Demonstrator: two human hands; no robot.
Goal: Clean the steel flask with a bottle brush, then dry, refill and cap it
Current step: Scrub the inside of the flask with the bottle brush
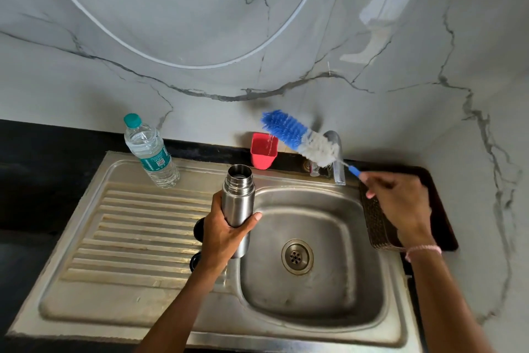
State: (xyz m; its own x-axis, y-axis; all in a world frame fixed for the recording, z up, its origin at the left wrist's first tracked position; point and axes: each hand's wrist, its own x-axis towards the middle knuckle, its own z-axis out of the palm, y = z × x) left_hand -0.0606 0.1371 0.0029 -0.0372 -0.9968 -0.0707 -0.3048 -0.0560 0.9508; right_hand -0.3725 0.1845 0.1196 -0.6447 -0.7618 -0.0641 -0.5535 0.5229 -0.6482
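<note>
- Left hand wrapped around the mid-body of the steel flask, thumb on the sink-bowl side, fingers behind. Flask upright, mouth open, cap off, held over the left rim of the sink bowl.
- Right hand pinches the blue handle end of the bottle brush; bristle head up in the air, right of and above the flask mouth, in front of the tap. Brush not yet in the flask.
- Handling call: flask is rigid polished steel, likely slick once wet, so the full mid-body wrap is right; gripping near the threaded neck would block the brush.
- Brush: soft bristles on a thin wire stem, probably flexes. Held at the far end, the tip may wander; choking up on the stem should help line it up with the narrow mouth.
- Two dark round pieces sit on the drainboard just left of the flask, partly hidden by the left wrist; probably the cap parts, can't confirm.
- Water bottle stands on the drainboard behind-left of the flask, capped, likely the refill source. Red cup behind the flask by the wall.
</note>
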